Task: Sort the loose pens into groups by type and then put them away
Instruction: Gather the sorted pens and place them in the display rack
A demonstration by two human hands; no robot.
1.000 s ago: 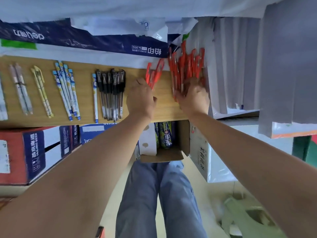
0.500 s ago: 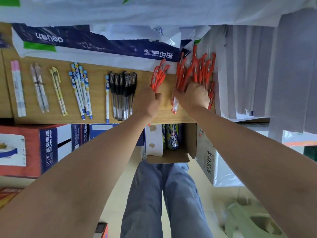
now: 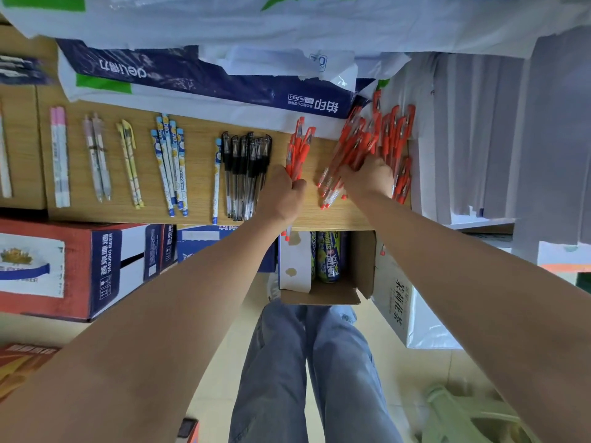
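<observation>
On the wooden tabletop (image 3: 198,215) pens lie in sorted rows: pink-capped pens (image 3: 60,155), clear pens (image 3: 99,158), yellow pens (image 3: 130,167), blue patterned pens (image 3: 172,164), one single blue pen (image 3: 216,180) and black gel pens (image 3: 244,174). My left hand (image 3: 281,195) grips a small bunch of red pens (image 3: 297,148), whose tips stick out below the fist. My right hand (image 3: 367,179) rests with curled fingers in a loose heap of red pens (image 3: 377,139) at the table's right end; whether it holds any is hidden.
Paper ream packs (image 3: 198,78) line the table's far side, and stacked white paper (image 3: 479,129) rises on the right. Below the front edge stand a beer carton (image 3: 80,270), an open box with cans (image 3: 326,266) and a green stool (image 3: 463,417). My legs are below.
My right hand has pulled a few red pens out of the heap toward the front edge. My left hand has closed tighter around its bunch. The camera view has shifted slightly.
</observation>
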